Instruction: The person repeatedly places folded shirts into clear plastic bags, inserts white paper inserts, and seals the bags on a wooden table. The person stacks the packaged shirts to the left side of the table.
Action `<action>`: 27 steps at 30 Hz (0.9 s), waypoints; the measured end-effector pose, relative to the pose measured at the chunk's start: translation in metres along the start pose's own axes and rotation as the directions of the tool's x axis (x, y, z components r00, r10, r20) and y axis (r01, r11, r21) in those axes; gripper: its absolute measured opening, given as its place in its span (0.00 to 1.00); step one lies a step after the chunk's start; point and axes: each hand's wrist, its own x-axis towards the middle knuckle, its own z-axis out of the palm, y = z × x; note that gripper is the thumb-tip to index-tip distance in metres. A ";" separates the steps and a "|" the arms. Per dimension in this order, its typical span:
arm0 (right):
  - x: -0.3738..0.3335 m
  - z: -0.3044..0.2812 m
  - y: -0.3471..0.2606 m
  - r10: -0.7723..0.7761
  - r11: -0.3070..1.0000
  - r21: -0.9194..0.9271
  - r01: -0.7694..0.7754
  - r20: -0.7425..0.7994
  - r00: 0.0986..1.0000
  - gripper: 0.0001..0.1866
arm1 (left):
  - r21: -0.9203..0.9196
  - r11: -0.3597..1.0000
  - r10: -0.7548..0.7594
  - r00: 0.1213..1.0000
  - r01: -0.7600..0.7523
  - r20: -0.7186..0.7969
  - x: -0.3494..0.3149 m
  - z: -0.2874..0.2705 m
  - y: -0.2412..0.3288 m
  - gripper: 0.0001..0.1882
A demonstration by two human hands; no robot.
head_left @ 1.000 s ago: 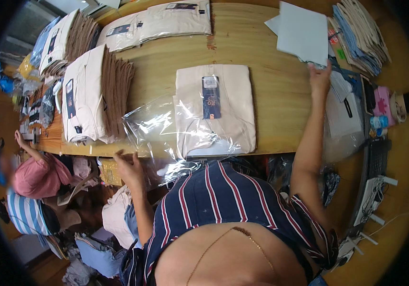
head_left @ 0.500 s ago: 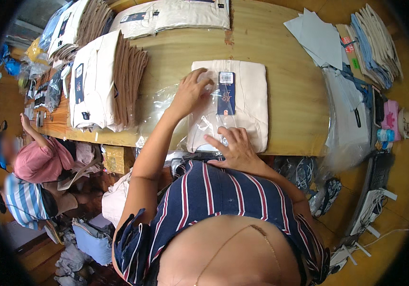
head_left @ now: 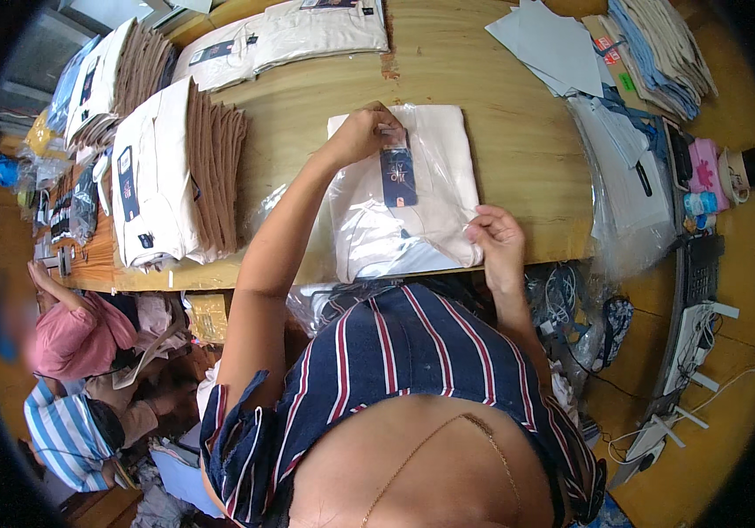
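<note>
A folded cream garment (head_left: 448,150) lies on the table in front of me, with a dark blue hang tag (head_left: 399,180) on its face. A clear plastic bag (head_left: 430,238) stretches over much of it, glossy and wrinkled toward the near edge. My left hand (head_left: 364,135) is at the far side above the tag, fingers bent in a pinch on the plastic. At the garment's near right edge my right hand (head_left: 499,242) is closed, thumb and fingertips gripping the bag's edge.
On the left stands a tall stack of folded cream garments (head_left: 157,176), with another stack behind it. Packed garments (head_left: 316,40) lie at the far edge. White paper sheets (head_left: 549,44), folded clothes (head_left: 659,53) and plastic bags are at right. Two people sit beyond the table's left side.
My right hand has moved from the garment's near middle to its right edge and now pinches the bag. The plastic reaches farther right across the garment. My left hand has closed near the tag's top.
</note>
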 end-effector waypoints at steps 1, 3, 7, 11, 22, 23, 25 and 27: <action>0.003 -0.003 -0.004 -0.057 0.998 -0.027 0.055 -0.080 0.995 0.13 | -0.031 0.999 0.024 0.996 -0.021 0.083 0.000 -0.005 0.005 0.16; 0.011 -0.010 -0.014 -0.141 0.990 -0.021 0.140 -0.167 0.976 0.11 | -0.095 0.994 0.074 0.967 -0.053 0.243 -0.004 -0.016 0.018 0.20; 0.033 -0.012 -0.032 -0.243 0.970 -0.057 0.237 -0.143 0.959 0.08 | -0.074 0.973 0.228 0.967 -0.220 0.111 -0.008 -0.029 0.026 0.26; 0.044 -0.004 -0.035 -0.354 0.887 -0.351 0.300 -0.100 0.930 0.07 | 0.652 0.752 0.312 0.819 0.098 -0.482 -0.017 -0.014 0.049 0.22; 0.063 -0.011 0.015 -0.140 0.972 -0.213 0.099 -0.185 0.973 0.07 | 0.668 0.744 0.056 0.998 -0.027 -0.022 -0.075 0.099 0.053 0.30; 0.063 -0.012 0.016 -0.126 0.980 -0.179 0.092 -0.188 0.974 0.06 | 0.670 0.742 0.056 0.998 -0.028 -0.020 -0.075 0.099 0.053 0.29; 0.065 -0.016 0.017 -0.135 0.971 -0.226 0.081 -0.233 0.963 0.06 | 0.668 0.743 0.058 0.998 -0.033 -0.015 -0.075 0.099 0.052 0.30; 0.074 -0.026 0.015 -0.193 0.922 -0.381 0.064 -0.311 0.931 0.05 | 0.678 0.735 0.052 0.998 -0.024 -0.021 -0.076 0.100 0.052 0.30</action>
